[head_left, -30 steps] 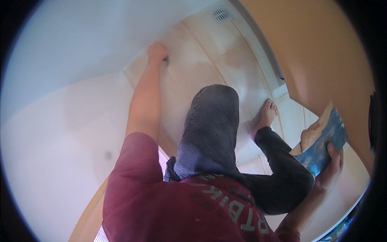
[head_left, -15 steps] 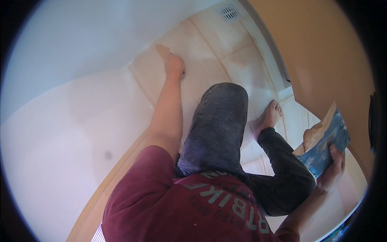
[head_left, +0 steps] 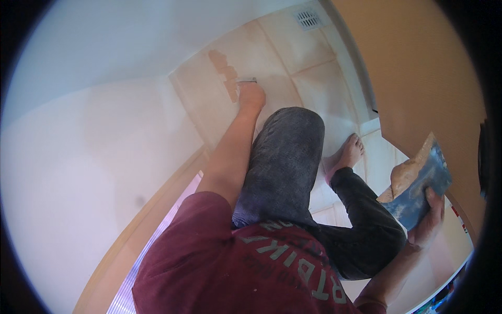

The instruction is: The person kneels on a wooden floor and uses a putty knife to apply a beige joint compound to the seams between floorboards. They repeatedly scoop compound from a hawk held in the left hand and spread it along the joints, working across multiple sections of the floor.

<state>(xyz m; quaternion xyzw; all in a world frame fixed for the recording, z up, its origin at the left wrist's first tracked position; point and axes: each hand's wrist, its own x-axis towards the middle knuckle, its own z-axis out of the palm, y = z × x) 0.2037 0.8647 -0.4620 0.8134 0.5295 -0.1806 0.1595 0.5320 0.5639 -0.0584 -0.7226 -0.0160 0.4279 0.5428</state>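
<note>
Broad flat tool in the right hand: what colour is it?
The broad flat tool is mottled blue and whitish, seen best in the head view.

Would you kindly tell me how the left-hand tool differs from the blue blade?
The tool in the left hand shows only a narrow greyish strip, while the blue blade in the right hand looks broad and flat. The tool is by a tan smear on the floor; the blue blade is held up, with thick tan paste along one edge. Both are hand-held.
</note>
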